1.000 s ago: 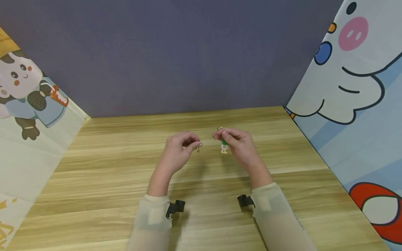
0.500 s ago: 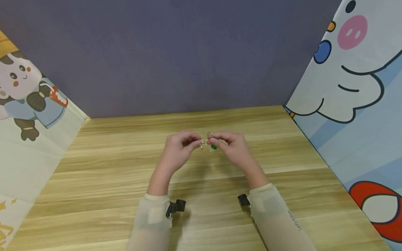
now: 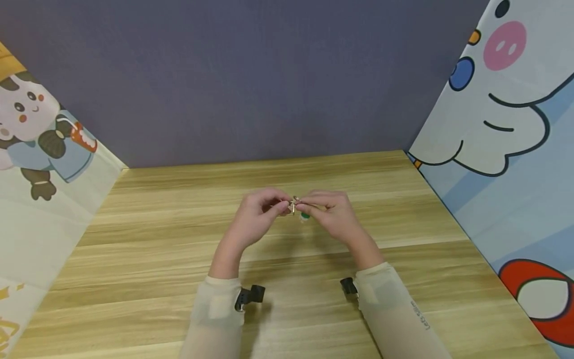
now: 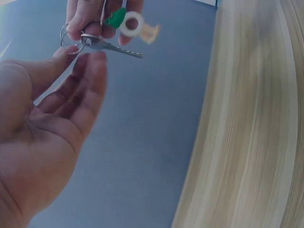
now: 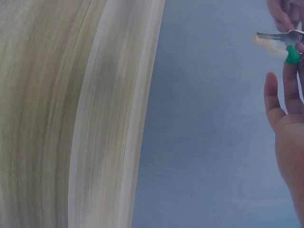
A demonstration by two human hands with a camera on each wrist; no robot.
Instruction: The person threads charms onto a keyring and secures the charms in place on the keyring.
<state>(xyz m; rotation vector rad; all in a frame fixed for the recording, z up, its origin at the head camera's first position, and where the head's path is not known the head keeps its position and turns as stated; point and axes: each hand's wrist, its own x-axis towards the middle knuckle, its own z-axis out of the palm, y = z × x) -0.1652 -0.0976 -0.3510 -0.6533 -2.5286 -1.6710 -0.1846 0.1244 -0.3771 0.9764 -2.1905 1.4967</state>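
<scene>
My left hand (image 3: 256, 215) pinches a small metal ring with a silver key (image 4: 118, 48) hanging from it. My right hand (image 3: 335, 213) grips a keychain by its metal split ring (image 4: 62, 36). Its charm has a green top (image 4: 115, 18), a white round middle and pale yellow feet. Both sets of fingertips meet over the table, and the two rings touch or overlap there; whether they are linked I cannot tell. In the right wrist view the key (image 5: 273, 36) lies beside the charm's green part (image 5: 292, 55), and the rings are mostly out of frame.
The wood-grain table (image 3: 157, 249) lies below the hands. A dark grey panel (image 3: 269, 80) rises behind it. Cartoon-printed panels (image 3: 502, 99) flank both sides. A black wrist camera mount (image 3: 251, 295) sits on each sleeve.
My right hand has moved left and slightly down with the keychain, up to my left hand. The split ring has come against the key's ring. My left hand has barely moved.
</scene>
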